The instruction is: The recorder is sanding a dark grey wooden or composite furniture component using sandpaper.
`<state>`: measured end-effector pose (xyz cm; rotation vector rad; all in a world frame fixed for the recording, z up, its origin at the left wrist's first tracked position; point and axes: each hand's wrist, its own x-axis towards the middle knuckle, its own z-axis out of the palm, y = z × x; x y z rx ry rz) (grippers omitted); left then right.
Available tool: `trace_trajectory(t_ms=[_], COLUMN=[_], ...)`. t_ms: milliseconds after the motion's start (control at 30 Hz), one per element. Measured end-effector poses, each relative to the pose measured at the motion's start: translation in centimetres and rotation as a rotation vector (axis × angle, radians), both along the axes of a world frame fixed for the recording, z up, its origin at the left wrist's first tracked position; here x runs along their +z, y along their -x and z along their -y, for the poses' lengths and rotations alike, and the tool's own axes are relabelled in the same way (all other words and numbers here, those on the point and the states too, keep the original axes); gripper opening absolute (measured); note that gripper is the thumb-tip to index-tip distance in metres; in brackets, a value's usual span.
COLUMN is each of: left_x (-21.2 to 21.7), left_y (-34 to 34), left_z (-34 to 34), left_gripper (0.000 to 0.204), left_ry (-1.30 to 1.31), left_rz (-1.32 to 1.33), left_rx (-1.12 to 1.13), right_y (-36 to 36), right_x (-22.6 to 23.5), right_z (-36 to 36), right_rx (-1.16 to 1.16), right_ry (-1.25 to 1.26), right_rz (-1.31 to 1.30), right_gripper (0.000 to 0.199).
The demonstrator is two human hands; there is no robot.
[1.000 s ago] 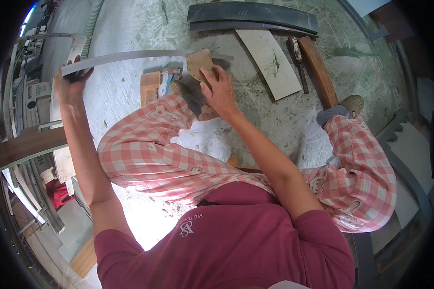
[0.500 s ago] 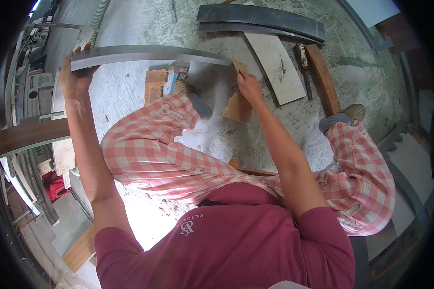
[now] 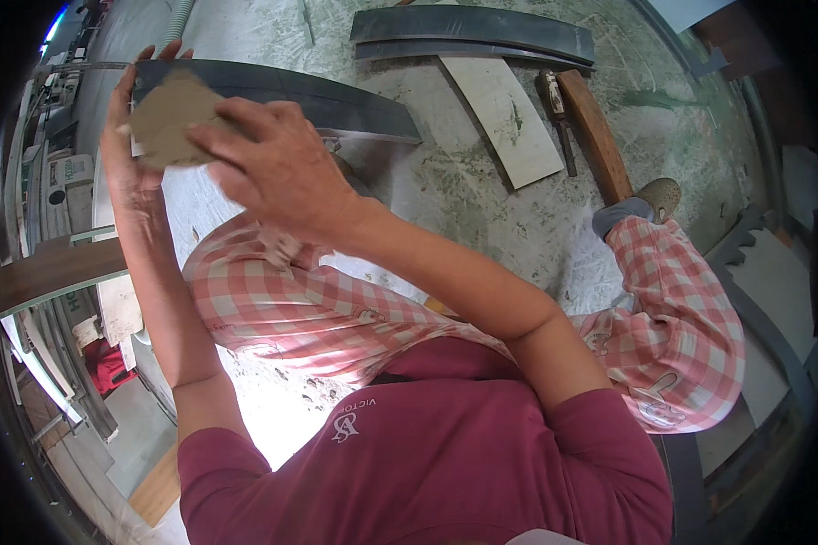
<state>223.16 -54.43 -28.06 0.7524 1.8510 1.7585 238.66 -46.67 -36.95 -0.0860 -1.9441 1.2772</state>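
Observation:
My left hand grips the left end of a dark grey, slightly curved board, with fingertips showing past its far edge. The board is held off the floor, its broad dark face turned up. A piece of tan sandpaper is pinched in my right hand. It covers part of the board's left end and is a little blurred by motion. Whether it presses on the board's edge or face, I cannot tell.
Two more dark curved boards lie at the back over a pale panel. Right of the panel are a chisel-like tool with a worn handle and a brown wooden block. Stacked boards and strips line the left side.
My right hand has swung left with the sandpaper, from the board's right end to its left end. The board has tipped, so its dark face shows instead of its pale edge.

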Motion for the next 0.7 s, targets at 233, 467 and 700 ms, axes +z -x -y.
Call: trace_trajectory(t_ms=[233,467,700], left_x=[0.2,0.8,1.4], left_y=[-0.2,0.6,1.1], left_z=[-0.1,1.8,2.8], left_gripper=[0.046,0.053,0.06], left_ry=[-0.012,0.123,0.233], left_rz=[0.072,0.088,0.229], left_rx=[0.158,0.123,0.183], right_y=[0.0,-2.8,3.0], right_x=[-18.7,-24.6,-6.4], right_z=[-2.3,-5.4,-1.3], right_rx=[-0.108,0.03,0.05], right_ry=[-0.055,0.229,0.131], right_rz=[0.465,0.777,0.151], right_gripper=[0.033,0.041,0.032])
